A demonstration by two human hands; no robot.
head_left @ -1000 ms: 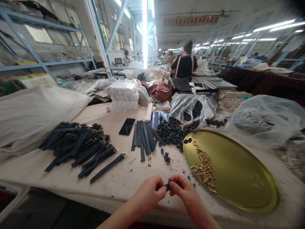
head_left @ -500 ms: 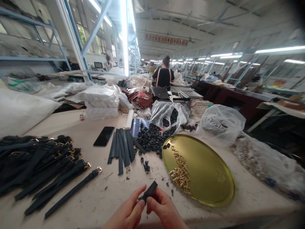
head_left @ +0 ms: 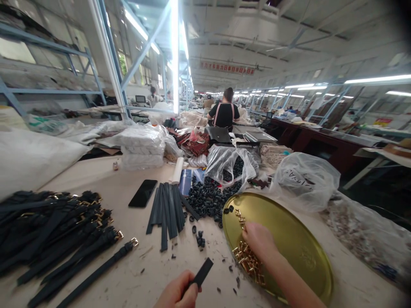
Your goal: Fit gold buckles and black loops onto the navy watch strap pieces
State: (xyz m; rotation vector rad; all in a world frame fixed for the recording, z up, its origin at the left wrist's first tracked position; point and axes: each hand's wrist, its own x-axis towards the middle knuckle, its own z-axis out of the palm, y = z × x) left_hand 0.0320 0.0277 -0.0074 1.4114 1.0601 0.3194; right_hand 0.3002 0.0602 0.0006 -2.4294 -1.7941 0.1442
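Observation:
My left hand (head_left: 182, 291) is closed on a dark leather strap (head_left: 203, 272), whose flat end sticks out past the thumb toward the upper right. Over the oval gold tray (head_left: 298, 244), my right hand (head_left: 258, 239) reaches down into the gold buckles (head_left: 247, 263), its fingers curled together at the pile. What those fingertips hold, if anything, is hidden. Black strap loops (head_left: 208, 197) lie heaped behind, and two of them rest on the tray's left rim. Loose dark straps (head_left: 167, 209) are fanned out left of that heap.
Many straps with buckles fitted (head_left: 64, 231) are piled at the left. A phone (head_left: 143, 193) lies beside the fanned straps. Clear plastic bags (head_left: 305, 182) and wrapped stacks (head_left: 141, 145) line the back. A person in a dark top (head_left: 224, 113) is farther off.
My right hand has let go of the strap and moved right and forward to the buckles on the tray. My left hand keeps the strap. The view has tilted slightly up.

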